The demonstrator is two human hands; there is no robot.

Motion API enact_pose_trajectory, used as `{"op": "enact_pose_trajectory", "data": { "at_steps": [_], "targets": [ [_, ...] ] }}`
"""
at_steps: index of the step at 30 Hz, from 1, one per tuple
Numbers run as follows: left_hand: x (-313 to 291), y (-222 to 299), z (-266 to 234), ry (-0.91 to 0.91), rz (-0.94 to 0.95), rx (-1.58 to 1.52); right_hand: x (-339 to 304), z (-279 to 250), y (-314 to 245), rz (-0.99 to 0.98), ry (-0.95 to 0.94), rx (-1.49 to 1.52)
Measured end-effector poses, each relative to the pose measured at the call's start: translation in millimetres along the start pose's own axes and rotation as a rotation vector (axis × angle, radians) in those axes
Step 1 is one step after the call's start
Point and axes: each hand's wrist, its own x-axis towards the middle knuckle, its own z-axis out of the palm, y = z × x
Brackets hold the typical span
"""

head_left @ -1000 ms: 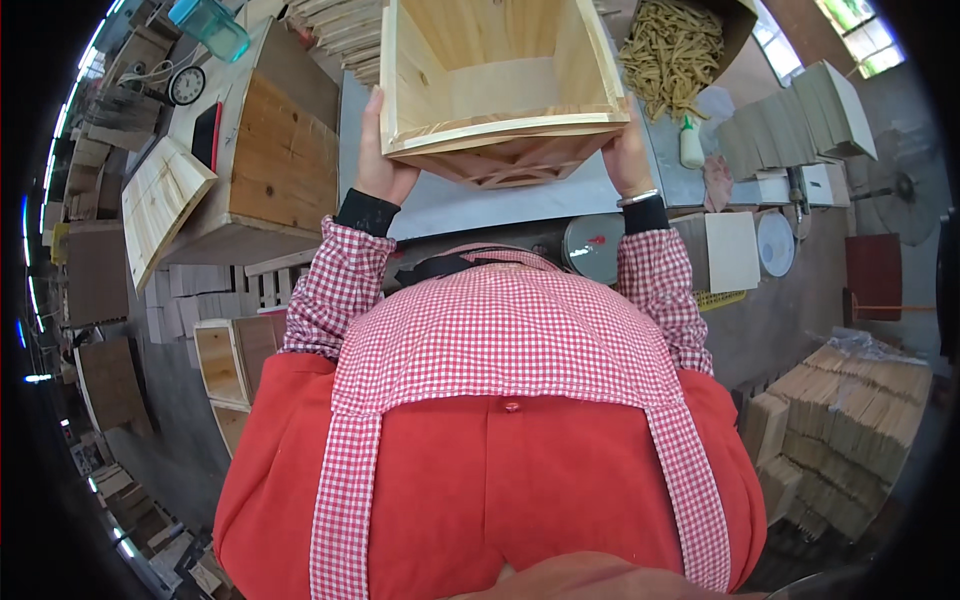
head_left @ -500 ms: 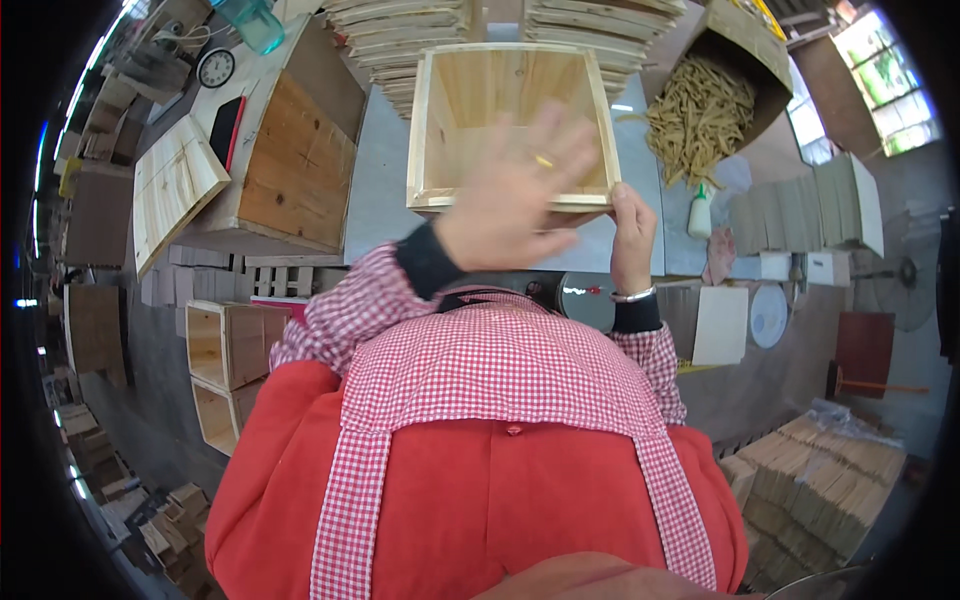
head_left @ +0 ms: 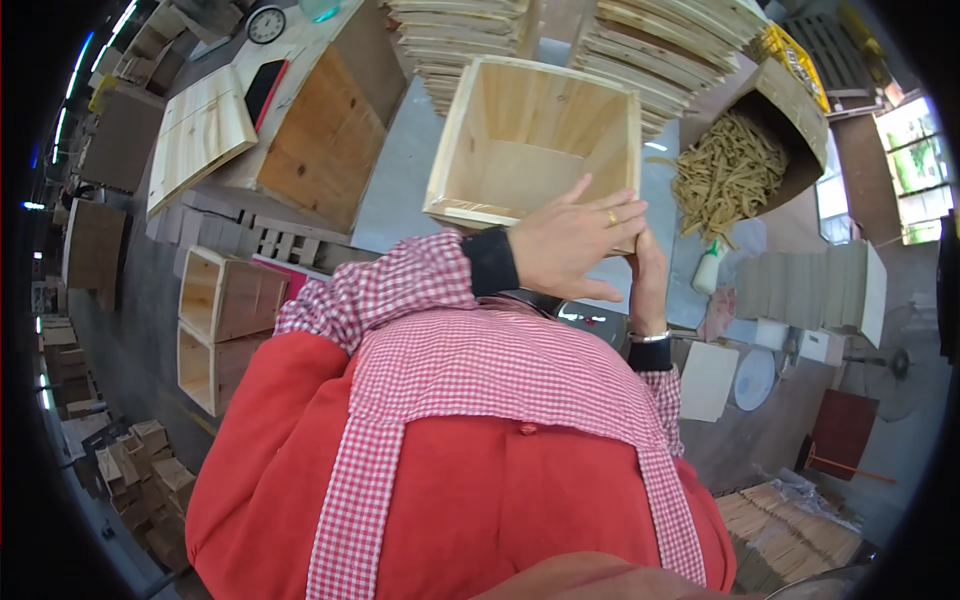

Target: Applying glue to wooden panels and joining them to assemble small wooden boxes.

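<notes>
An open-topped box of pale wood (head_left: 600, 140) stands on the light blue-grey tabletop (head_left: 400, 190) in front of me, its inside facing up toward me. My left hand (head_left: 572, 240) reaches across from the left and lies over the box's near right corner. Its fingers are stretched out and a ring shows on one of them. Behind it, at that same corner, my right hand (head_left: 650, 275) is closed on the box's edge. The left hand's fingers partly cover the right hand's fingertips.
Stacked thin wooden boards (head_left: 650, 55) stand beyond the box. To the right are a tipped carton (head_left: 800, 130) spilling tan strips (head_left: 730, 170), a glue bottle (head_left: 707, 268) and grey panels (head_left: 800, 290). A large wooden box (head_left: 325, 130) with a loose panel (head_left: 200, 135) is at left.
My left hand has moved right, from over the box's opening to its near right corner, beside my right hand. The whole view has turned slightly, shifting the surroundings.
</notes>
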Motion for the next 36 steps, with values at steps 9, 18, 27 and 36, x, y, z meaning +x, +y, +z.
{"op": "enact_pose_trajectory", "data": {
  "at_steps": [9, 18, 27, 36],
  "targets": [
    [29, -19, 13, 0.077, -0.165, 0.145, 171, -6, -32, -0.582, -0.188, -0.924],
    [21, -15, 18, 0.138, -0.199, 0.03, 191, -2, -36, -0.673, -0.405, -1.306],
    [6, -24, 10, 0.277, -0.118, -0.032, 195, 6, -61, -0.637, -0.514, -1.552],
    [-98, -131, -44, 0.72, -0.956, -1.112, 213, 112, -73, -0.708, -0.692, -1.107]
  ]
}}
